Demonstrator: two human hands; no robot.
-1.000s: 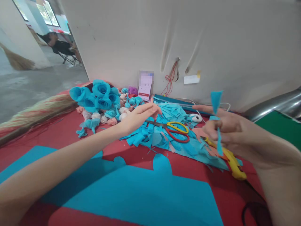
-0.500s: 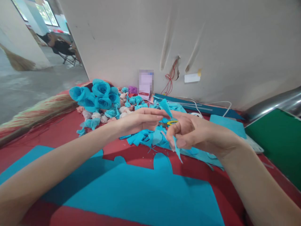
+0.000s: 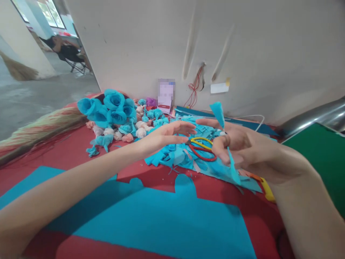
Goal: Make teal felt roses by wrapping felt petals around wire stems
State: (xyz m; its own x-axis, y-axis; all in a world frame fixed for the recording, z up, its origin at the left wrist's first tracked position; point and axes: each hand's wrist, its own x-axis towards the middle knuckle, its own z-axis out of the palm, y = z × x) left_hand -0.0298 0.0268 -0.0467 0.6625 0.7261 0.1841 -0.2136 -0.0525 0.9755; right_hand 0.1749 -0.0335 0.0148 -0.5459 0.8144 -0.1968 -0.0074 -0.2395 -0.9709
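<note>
My right hand (image 3: 244, 151) pinches a narrow blue crepe paper strip (image 3: 217, 110) between thumb and curled forefinger. The strip's wider end sticks up above the fingers and a pointed end hangs below them. My left hand (image 3: 172, 133) hovers to the left, fingers stretched out together and thumb apart, with nothing in it. Between the hands, scissors with a red and a yellow handle (image 3: 202, 159) lie on a heap of cut blue paper scraps (image 3: 176, 156). Under my left forearm a large blue sheet (image 3: 151, 216) with rounded tabs lies on the red tabletop (image 3: 159, 178).
Blue paper roses (image 3: 114, 100) and several small twisted paper buds (image 3: 141, 133) sit at the back left. A phone (image 3: 165, 95) leans against the wall. A green board (image 3: 315, 158) stands at right beside a yellow-handled tool (image 3: 268, 190). A broom (image 3: 48, 122) borders the left edge.
My right hand has moved right with the paper strip, away from my left hand, uncovering the scissors. The left hand has shifted slightly right, its fingers still stretched.
</note>
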